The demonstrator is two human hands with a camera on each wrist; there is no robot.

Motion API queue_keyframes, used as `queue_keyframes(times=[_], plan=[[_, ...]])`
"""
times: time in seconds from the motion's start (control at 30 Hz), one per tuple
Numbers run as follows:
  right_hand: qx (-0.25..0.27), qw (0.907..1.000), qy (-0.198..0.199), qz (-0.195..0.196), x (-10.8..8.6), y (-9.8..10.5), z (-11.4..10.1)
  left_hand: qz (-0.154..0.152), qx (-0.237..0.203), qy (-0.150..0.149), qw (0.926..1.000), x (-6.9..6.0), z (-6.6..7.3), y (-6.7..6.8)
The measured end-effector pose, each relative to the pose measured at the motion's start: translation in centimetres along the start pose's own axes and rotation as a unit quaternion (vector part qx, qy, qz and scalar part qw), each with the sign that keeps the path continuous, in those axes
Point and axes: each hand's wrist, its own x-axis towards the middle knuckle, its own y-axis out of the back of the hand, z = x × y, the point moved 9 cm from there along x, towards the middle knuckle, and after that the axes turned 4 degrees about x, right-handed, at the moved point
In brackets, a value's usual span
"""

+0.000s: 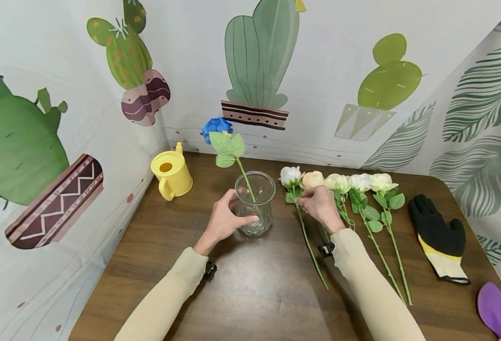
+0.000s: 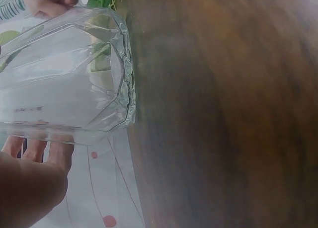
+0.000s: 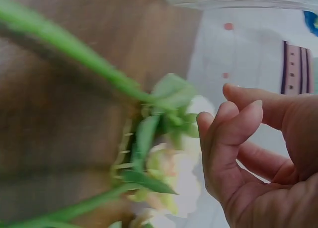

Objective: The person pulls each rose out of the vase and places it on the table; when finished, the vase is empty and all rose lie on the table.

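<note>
A clear glass vase (image 1: 255, 208) stands on the table, a blue artificial rose (image 1: 216, 129) leaning in it with its stem inside. My left hand (image 1: 225, 215) grips the vase from its left side, thumb across the front; several fingertips (image 2: 59, 151) show against the glass in the left wrist view. My right hand (image 1: 318, 204) is by the stem of the leftmost white rose (image 1: 290, 176). In the right wrist view its loosely bent fingers (image 3: 226, 133) hold nothing that I can see, with the green stem (image 3: 74, 49) just beyond them.
More artificial roses, including a peach one (image 1: 313, 180) and a cream one (image 1: 382, 182), lie in a row to the right. A yellow watering can (image 1: 177, 179) stands at the back left. A black-and-yellow glove (image 1: 440, 237) and a purple scoop (image 1: 496, 310) lie at the right edge.
</note>
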Motion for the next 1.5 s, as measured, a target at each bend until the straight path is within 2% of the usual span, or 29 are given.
queue_keyframes(times=[0.2,0.43,0.67,0.93,1.1,1.3,1.5], plan=[[-0.005,0.9970,0.065,0.043,-1.2,2.2,-3.7,-0.001,-0.003,0.001,1.0000,0.1,0.1,0.0],[0.029,0.9864,0.137,0.085,-2.9,3.7,-8.7,-0.003,-0.005,0.000,1.0000,0.0,0.0,-0.1],[0.038,0.9809,0.185,0.047,-4.4,2.2,-13.6,0.000,0.002,-0.003,1.0000,0.0,0.1,0.1],[0.018,0.9753,0.220,0.002,-4.4,-0.9,-17.6,-0.003,0.024,-0.002,0.9997,-0.1,0.0,0.1],[0.001,0.9701,0.243,-0.001,-3.7,-2.1,-19.2,-0.003,0.034,-0.004,0.9994,0.0,0.1,0.1],[-0.014,0.9724,0.233,-0.004,-2.7,-3.3,-19.5,-0.004,0.032,-0.001,0.9995,0.0,0.0,0.0],[-0.025,0.9716,0.235,-0.004,-2.5,-3.9,-20.1,0.001,0.042,0.002,0.9991,-0.1,0.0,0.2]])
